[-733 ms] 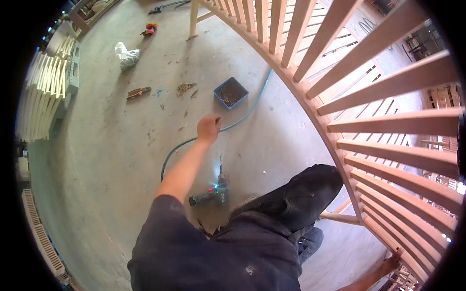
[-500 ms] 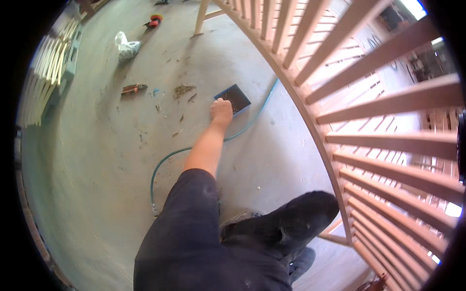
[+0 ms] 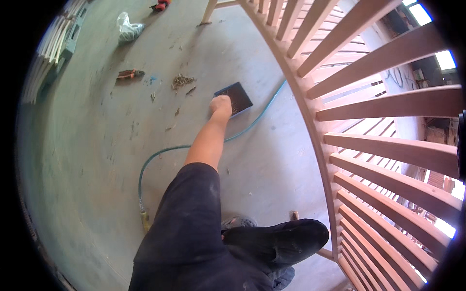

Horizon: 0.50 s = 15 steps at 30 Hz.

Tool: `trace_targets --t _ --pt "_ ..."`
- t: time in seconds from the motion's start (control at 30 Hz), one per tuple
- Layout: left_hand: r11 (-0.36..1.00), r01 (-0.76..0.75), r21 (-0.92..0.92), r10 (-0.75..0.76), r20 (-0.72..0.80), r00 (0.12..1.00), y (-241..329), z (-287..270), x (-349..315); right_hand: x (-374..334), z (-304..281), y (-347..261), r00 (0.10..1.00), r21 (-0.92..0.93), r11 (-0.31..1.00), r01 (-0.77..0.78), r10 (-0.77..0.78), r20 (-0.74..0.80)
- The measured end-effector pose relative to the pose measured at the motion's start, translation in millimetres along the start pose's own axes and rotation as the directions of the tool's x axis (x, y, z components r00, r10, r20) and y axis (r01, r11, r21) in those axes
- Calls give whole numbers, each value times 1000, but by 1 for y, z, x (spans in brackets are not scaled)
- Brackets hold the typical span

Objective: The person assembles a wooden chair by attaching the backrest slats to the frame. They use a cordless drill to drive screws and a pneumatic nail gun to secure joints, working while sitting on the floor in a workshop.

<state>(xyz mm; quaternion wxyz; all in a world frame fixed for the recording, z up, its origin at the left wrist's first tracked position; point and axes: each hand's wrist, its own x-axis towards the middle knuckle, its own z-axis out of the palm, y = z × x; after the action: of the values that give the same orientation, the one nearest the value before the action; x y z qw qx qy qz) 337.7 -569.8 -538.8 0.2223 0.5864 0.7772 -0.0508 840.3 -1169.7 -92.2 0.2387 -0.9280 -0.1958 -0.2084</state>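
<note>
A shallow blue-edged tray [image 3: 245, 103] rests on the floor ahead, with small dark loose pieces inside, too small to name. My left hand [image 3: 221, 105] reaches out to it on a stretched arm. Its fingers are curled closed over the tray's near-left rim. Left of the tray lies a small pile of brownish bits [image 3: 182, 81], with several stray ones around it. Farther left are orange-handled pliers [image 3: 130, 74]. My right hand is out of the picture.
A curved wooden slatted frame [image 3: 315, 121] stands close on my right. A teal hose [image 3: 182, 147] winds across the floor and ends in a yellowish fitting [image 3: 145, 220]. At the far left are a plastic bag [image 3: 129, 30], a red tool [image 3: 160, 5] and stacked pale wooden strips [image 3: 48, 56].
The view has shifted slightly, bringing the hose's fitting into sight. My left hand stays closed at the tray's rim, with little movement.
</note>
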Motion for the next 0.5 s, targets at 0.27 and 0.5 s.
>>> trace_targets --t 0.27,0.5 --pt "860 -316 -400 233 -243 942 -2 -11 -82 -16 -9 6 1000 57 998 -17 16 19" --pt "460 -363 -810 813 220 539 76 -73 -312 -38 -50 50 999 125 992 -13 9 33"
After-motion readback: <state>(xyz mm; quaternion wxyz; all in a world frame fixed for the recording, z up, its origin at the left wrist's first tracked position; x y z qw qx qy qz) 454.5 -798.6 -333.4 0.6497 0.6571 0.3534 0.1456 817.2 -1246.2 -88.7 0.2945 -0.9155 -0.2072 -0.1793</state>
